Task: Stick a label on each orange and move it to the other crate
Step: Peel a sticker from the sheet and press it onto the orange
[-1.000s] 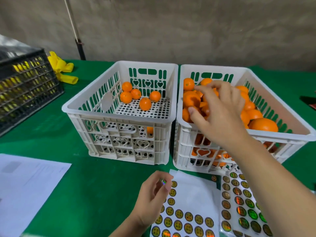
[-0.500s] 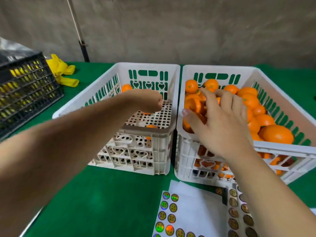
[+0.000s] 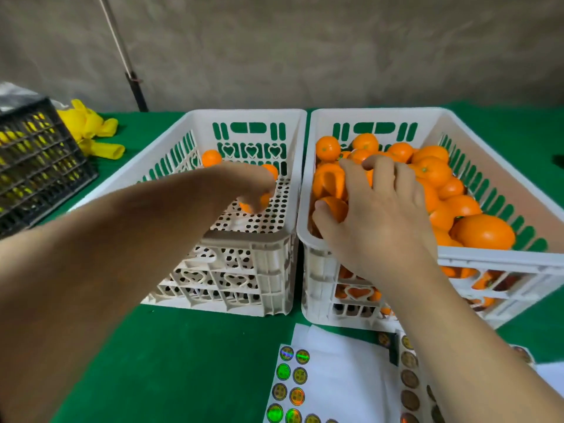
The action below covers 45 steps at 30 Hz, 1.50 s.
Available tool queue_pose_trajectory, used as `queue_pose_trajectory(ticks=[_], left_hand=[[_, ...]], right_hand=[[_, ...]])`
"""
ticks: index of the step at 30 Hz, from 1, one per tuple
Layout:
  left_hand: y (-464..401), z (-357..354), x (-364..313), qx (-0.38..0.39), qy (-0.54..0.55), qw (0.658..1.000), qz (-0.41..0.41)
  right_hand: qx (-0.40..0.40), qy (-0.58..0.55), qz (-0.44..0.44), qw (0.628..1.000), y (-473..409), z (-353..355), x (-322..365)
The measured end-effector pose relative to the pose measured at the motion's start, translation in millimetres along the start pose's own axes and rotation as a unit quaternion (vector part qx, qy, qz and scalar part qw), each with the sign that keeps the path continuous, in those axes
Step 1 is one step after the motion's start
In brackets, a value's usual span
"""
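Two white crates stand side by side on green cloth. The left crate (image 3: 244, 115) holds a few small oranges, one (image 3: 211, 157) near its far wall. My left hand (image 3: 244, 184) reaches down into it, fingers curled over a small orange (image 3: 255, 203) on the perforated floor. The right crate (image 3: 494, 258) is piled with oranges (image 3: 485, 232). My right hand (image 3: 378, 215) lies on that pile at the front left corner, thumb and fingers curled round an orange (image 3: 335, 209). A label sheet (image 3: 293, 380) with shiny round stickers lies in front of the crates.
A second strip of stickers (image 3: 409, 377) lies beside the sheet, under my right forearm. A black crate (image 3: 36, 160) stands at the far left, with a yellow object (image 3: 88, 129) behind it. A thin pole (image 3: 134, 83) stands against the back wall.
My left hand left the sticker sheet and went forward into the left crate, down onto an orange. My right hand stayed on the pile in the right crate, closing round an orange.
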<state>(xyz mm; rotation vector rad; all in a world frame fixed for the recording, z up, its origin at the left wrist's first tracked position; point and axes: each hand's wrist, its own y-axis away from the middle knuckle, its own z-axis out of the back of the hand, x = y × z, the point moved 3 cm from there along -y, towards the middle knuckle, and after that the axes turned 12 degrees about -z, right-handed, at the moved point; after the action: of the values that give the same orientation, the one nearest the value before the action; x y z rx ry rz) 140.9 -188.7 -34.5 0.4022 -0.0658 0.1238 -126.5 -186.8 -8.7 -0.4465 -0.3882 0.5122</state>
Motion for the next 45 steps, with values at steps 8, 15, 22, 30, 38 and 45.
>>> queue_pose_trajectory(ticks=[8, 15, 22, 30, 38, 45], left_hand=[[139, 26, -38, -0.593, 0.239, 0.769, -0.017], [191, -129, -148, -0.605, 0.316, 0.724, -0.102], [163, -238, -178, -0.432, 0.47, 0.77, -0.018], [149, -246, -174, -0.418, 0.501, 0.757, 0.028], [145, -249, -174, -0.42, 0.483, 0.767, 0.047], [142, -251, -175, -0.417, 0.464, 0.78, 0.049]], right_hand=[[-0.004, 0.019, 0.014, 1.0, 4, 5, 1], [-0.037, -0.002, 0.047, 0.998, 12, 9, 4], [-0.133, -0.161, 0.058, 0.976, 90, 6, -6], [0.34, -0.118, 0.037, 0.932, 188, -109, -38], [0.356, -0.035, 0.114, 0.927, 172, -113, -29], [0.364, -0.089, 0.119, 0.92, 170, -115, -28]])
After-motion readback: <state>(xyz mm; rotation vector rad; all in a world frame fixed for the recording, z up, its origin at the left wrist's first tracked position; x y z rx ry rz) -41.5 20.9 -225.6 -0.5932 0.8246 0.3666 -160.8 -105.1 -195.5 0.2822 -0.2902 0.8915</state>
